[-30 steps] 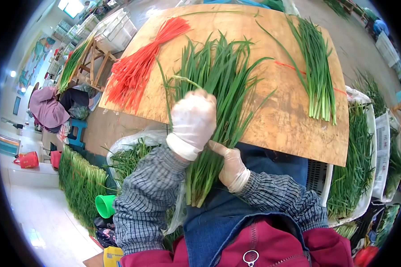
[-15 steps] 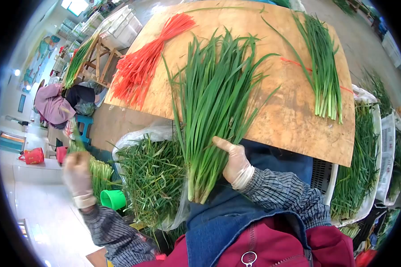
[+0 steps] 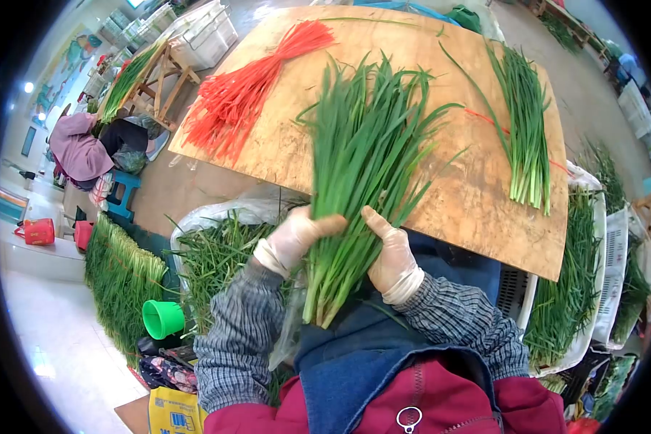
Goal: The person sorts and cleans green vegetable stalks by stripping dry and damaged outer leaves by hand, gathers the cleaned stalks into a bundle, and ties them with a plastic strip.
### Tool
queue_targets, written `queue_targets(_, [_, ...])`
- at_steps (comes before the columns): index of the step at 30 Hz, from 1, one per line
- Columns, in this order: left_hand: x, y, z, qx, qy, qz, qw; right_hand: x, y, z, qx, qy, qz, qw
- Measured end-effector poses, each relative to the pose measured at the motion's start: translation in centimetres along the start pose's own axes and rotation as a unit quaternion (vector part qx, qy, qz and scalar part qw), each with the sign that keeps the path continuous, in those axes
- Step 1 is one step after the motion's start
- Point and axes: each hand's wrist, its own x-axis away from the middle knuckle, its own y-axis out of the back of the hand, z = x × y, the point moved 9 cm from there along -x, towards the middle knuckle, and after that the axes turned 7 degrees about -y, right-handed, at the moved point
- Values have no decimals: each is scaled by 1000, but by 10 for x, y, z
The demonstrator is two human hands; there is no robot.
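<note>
A loose bunch of long green leafy stalks (image 3: 372, 145) lies over the near edge of the wooden board (image 3: 470, 195), its pale stem ends toward my lap. My right hand (image 3: 394, 257), in a whitish glove, grips the bunch from the right, thumb on top. On the other side my left hand (image 3: 296, 235), gloved too, is closed around the left edge of the stalks, its fingertips blurred. Red ties (image 3: 242, 98) lie fanned out at the board's left. Another bunch (image 3: 524, 130) rests at the right, with a red tie under it.
A plastic-lined container of loose leaves (image 3: 217, 260) stands left of my lap. To the right is a white crate of greens (image 3: 568, 282). Upright stalks (image 3: 123, 282) and a green cup (image 3: 163, 318) are at the left. A person in pink (image 3: 79, 148) sits farther back.
My left hand swung out to the far left, away from the bunch, and is now back at its left side. My right hand has stayed on the stalks.
</note>
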Motion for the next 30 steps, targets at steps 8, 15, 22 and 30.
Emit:
queue_targets(8, [30,-30,-151,-119,-285,-87,947,42,-126,82,222,236,121,938])
queue_targets(15, [15,-36,-267,-102,-454,-40,884,52,-233,161,348,373,238,826])
queue_targets(22, [-32,-22,-283,-78,-521,-15,850,14,-238,191,464,350,196,790])
queue_targets(30, [-38,-28,-303,-10,-455,-15,890,17,-274,218,451,377,220,778])
